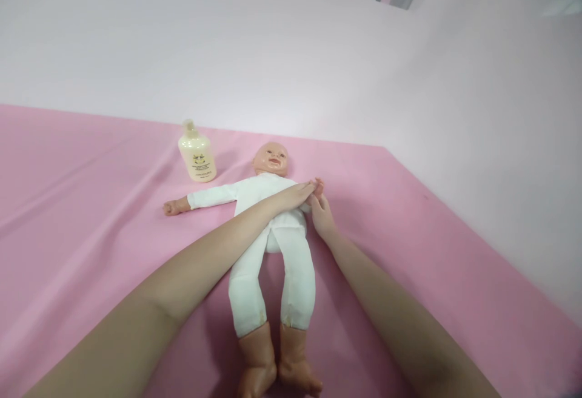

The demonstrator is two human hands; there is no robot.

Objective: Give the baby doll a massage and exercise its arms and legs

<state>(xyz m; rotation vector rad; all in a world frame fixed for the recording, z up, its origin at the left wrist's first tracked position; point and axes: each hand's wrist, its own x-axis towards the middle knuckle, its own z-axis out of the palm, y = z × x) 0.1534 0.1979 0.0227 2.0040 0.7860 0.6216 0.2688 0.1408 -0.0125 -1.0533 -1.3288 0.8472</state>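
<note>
Both the left hand (297, 195) and right hand (322, 216) touch the doll's arm (317, 188).

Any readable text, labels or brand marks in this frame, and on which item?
None can be read. The cream bottle beside the doll has a small emblem and lines of print on its front, too small and blurred to make out. Nothing is printed on the doll's white suit or the pink sheet.

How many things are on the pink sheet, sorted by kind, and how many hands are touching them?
Dolls: 1, the baby doll in white clothes
Bottles: 1, the cream lotion bottle
Hands: 2, the left hand and right hand, both at the doll's arm
Total: 4, all on the pink sheet
</note>
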